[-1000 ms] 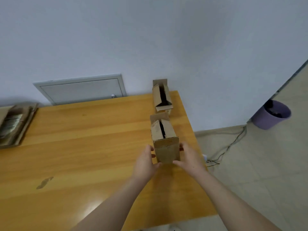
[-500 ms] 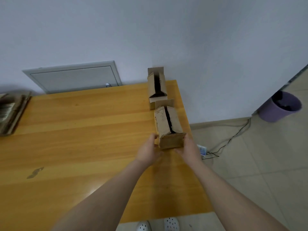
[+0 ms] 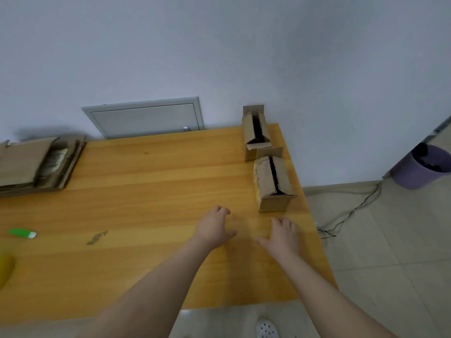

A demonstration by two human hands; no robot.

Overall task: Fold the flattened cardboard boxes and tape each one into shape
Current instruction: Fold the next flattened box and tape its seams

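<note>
Two folded boxes, nearer box (image 3: pixel 273 184) and farther box (image 3: pixel 256 132), are set in line at the right edge of the table (image 3: pixel 146 191), flattened cardboard (image 3: pixel 36 162) is stacked far left, and left hand (image 3: pixel 214 228) and right hand (image 3: pixel 284 236) are held loose and empty near the nearer box.

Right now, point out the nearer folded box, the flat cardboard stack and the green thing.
nearer folded box (image 3: pixel 274 203): head view, its front end face.
flat cardboard stack (image 3: pixel 22 162): head view, its top sheet.
green thing (image 3: pixel 20 232): head view, its green body.
</note>
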